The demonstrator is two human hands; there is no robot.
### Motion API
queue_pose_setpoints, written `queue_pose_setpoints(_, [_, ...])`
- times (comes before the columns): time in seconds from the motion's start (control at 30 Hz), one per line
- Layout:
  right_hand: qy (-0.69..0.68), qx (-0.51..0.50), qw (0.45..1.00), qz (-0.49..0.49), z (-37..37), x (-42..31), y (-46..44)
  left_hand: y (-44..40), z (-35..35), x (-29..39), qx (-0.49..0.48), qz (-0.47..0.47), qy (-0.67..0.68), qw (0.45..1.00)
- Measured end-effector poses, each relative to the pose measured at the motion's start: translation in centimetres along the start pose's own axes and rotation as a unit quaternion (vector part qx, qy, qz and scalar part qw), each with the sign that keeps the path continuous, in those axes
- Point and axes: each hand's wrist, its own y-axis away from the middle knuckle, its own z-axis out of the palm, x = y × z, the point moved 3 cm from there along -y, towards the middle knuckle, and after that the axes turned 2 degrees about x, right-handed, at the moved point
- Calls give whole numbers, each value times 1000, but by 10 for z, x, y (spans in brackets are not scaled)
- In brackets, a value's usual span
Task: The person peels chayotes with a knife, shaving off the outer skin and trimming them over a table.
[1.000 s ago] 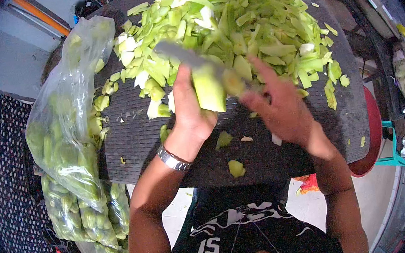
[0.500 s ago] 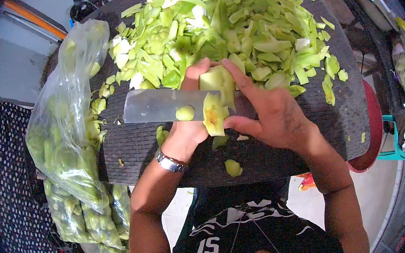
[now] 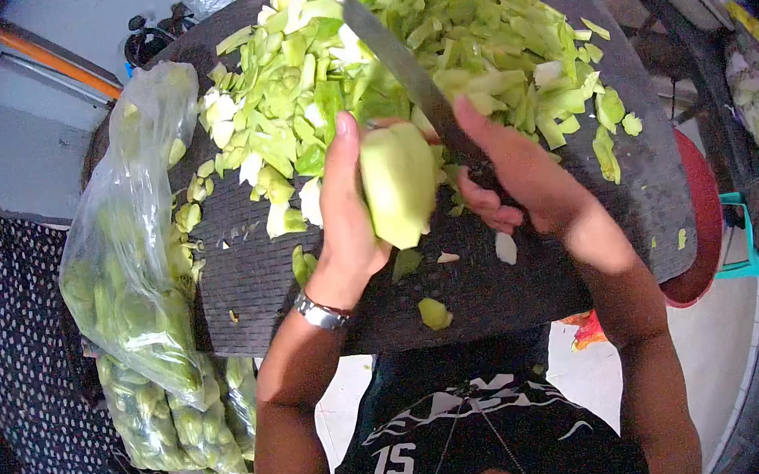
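Note:
A pale green peeled vegetable, apparently a chayote (image 3: 400, 187), sits in my left hand (image 3: 346, 208), the thumb along its side and the other fingers mostly hidden behind it. My right hand (image 3: 530, 170) is wrapped around the dark handle of a wide-bladed knife (image 3: 400, 66). The blade points up and left, just beyond the chayote and apart from it. Beneath both hands lies a dark textured tabletop (image 3: 369, 317), with a few loose scraps such as a green slice (image 3: 435, 313). A large heap of green slices (image 3: 477, 23) spreads just past the hands.
A clear plastic bag (image 3: 133, 226) of green vegetables leans at the table's left edge, with more filled bags (image 3: 153, 418) below it. To the right are a red round tub (image 3: 701, 231) and a teal stool (image 3: 750, 244). Patterned dark cloth (image 3: 19, 367) hangs at far left.
The knife has swung from lying sideways across the chayote to pointing up and left, away from it. A cut piece has left the blade. My right hand has drawn back from the chayote.

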Motion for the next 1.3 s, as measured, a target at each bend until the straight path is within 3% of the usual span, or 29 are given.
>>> queue_pose_setpoints(0.07, [-45,18,999,24,0,-3,4,-9,-20,-2,-42,-11,-18,999])
queue_pose_setpoints(0.17, [81,92,991,-52,4,-8,8,-17,-23,-2,75,-23,39,996])
queue_pose_setpoints(0.3, [406,163,853,-283,25,-8,15,-16,-25,-4,162,54,134,976])
queue_pose_setpoints(0.37, [477,130,807,-322,38,-4,18,-7,-23,1,115,-59,144,981])
queue_pose_setpoints(0.43, [522,102,771,-351,47,4,18,-15,-33,-2,137,-8,111,984])
queue_pose_setpoints(0.47, [523,93,770,-353,49,8,15,-16,-35,-5,152,12,108,982])
queue_pose_setpoints(0.67, [565,102,724,-382,53,12,13,-19,-28,-10,87,-96,178,975])
queue_pose_setpoints(0.8, [587,87,735,-328,56,6,16,-18,-26,-9,97,-91,103,986])
queue_pose_setpoints(0.9, [644,97,676,-345,56,8,16,-19,-27,-8,92,-79,93,988])
queue_pose_setpoints(0.97, [688,80,674,-257,53,-1,19,-15,-25,-9,82,-70,116,987])
queue_pose_setpoints(1.03, [641,94,713,-267,45,-5,15,-11,-23,-11,71,-62,138,986])
queue_pose_setpoints(1.07, [569,116,748,-320,33,-2,9,-11,-22,-12,65,-58,149,985])
queue_pose_setpoints(1.1, [492,137,777,-369,29,-5,8,-13,-23,-19,120,-73,152,978])
queue_pose_setpoints(1.13, [449,130,829,-306,25,-7,12,-14,-23,-21,126,-66,140,980])
queue_pose_setpoints(1.3, [512,114,771,-360,37,-1,16,-12,-6,-4,70,-105,169,978])
